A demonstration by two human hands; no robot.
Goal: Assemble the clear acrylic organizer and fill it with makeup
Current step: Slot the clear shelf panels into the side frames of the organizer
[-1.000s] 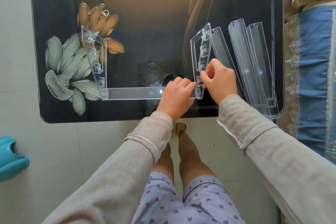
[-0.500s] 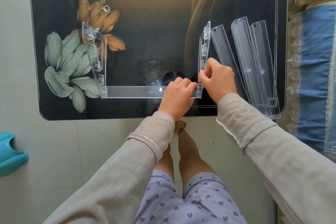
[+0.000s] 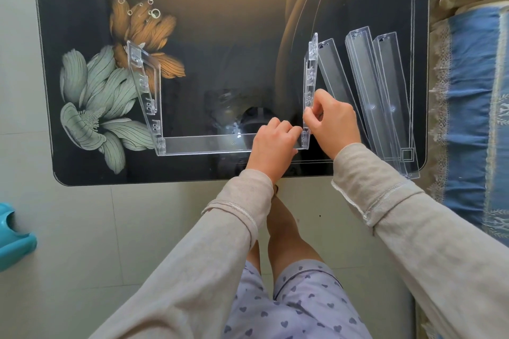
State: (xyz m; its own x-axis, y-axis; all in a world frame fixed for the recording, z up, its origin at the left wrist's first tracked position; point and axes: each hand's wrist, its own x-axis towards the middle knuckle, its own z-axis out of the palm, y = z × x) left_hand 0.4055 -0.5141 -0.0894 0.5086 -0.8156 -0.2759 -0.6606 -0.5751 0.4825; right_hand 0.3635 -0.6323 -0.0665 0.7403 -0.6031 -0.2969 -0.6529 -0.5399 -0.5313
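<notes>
Black glass table (image 3: 220, 22) with a flower print, and the half-built clear organizer (image 3: 162, 146) sits near its front edge: front tray (image 3: 209, 143) lying along that edge, left side panel (image 3: 144, 96) and right side panel (image 3: 309, 77) standing up at its ends. Three loose clear trays (image 3: 366, 91) lie fanned out by the table's right edge. Left hand (image 3: 272, 146) has its grip curled over the front tray's right end, right hand (image 3: 333, 124) has its grip pinching the right side panel low down

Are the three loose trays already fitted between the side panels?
No, the trays lie flat on the table, right of the right panel.
</notes>
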